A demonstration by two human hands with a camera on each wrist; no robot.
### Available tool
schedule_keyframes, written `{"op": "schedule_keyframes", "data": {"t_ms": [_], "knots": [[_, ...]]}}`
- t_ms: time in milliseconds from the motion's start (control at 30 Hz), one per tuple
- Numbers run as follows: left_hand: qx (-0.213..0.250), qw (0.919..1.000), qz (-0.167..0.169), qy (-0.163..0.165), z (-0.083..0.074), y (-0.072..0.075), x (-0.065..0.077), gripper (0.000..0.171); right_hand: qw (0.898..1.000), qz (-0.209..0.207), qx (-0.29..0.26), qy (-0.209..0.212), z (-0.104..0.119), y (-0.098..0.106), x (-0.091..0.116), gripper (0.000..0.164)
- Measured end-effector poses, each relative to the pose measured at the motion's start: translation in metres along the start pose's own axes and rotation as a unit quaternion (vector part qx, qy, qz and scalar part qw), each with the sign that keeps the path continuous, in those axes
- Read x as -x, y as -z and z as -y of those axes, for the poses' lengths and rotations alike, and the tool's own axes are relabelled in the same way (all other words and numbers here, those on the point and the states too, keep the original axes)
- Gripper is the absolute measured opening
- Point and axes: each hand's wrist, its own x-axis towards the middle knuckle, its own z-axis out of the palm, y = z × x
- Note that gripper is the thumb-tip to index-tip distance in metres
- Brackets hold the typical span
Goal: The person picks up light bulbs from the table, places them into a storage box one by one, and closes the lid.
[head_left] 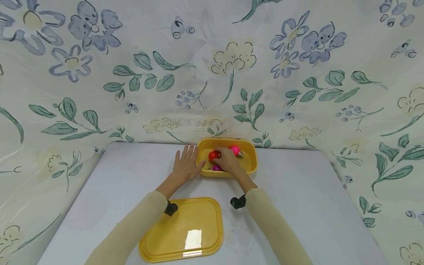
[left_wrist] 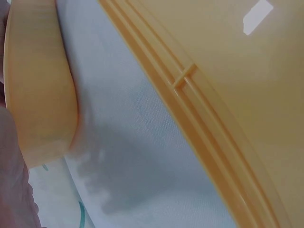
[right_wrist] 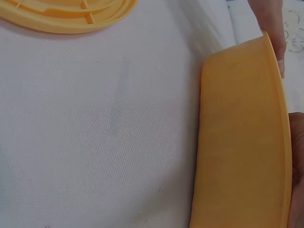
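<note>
At the back of the table stands a yellow plastic container (head_left: 254,162). My right hand (head_left: 229,161) reaches down into it, thumb and fingers pinching a small red bulb (head_left: 213,156) by its base end. A pink bulb (head_left: 235,149) with a metallic base lies to the right of that hand, and a purple bulb (head_left: 216,168) sits near the front wall. With fingers spread, my left hand (head_left: 185,167) is at the container's left end, its thumb at the rim. In the right wrist view the container wall (right_wrist: 242,137) hides most of my right hand (right_wrist: 298,152).
A yellow lid (head_left: 185,228) lies flat on the white table (head_left: 291,206), in front of the container and beneath my left forearm. Floral cloth (head_left: 198,73) hangs right behind the table's back edge. Both wrists carry a dark strap piece.
</note>
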Motion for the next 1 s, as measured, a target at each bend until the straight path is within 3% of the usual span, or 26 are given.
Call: {"op": "schedule_keyframes", "data": {"t_ms": [567,1000], "knots": [[-0.004,1.0000,0.008,-0.003,-0.0004,0.0022,0.0016,0.076,0.999,0.014,0.028,-0.008,-0.0001,-0.0034,-0.0008,0.043],[-0.006,0.9999,0.011,-0.001,0.0002,0.0012,0.0015,0.075,1.000,0.009,0.019,-0.003,0.0020,-0.0020,0.0020,0.042]]}}
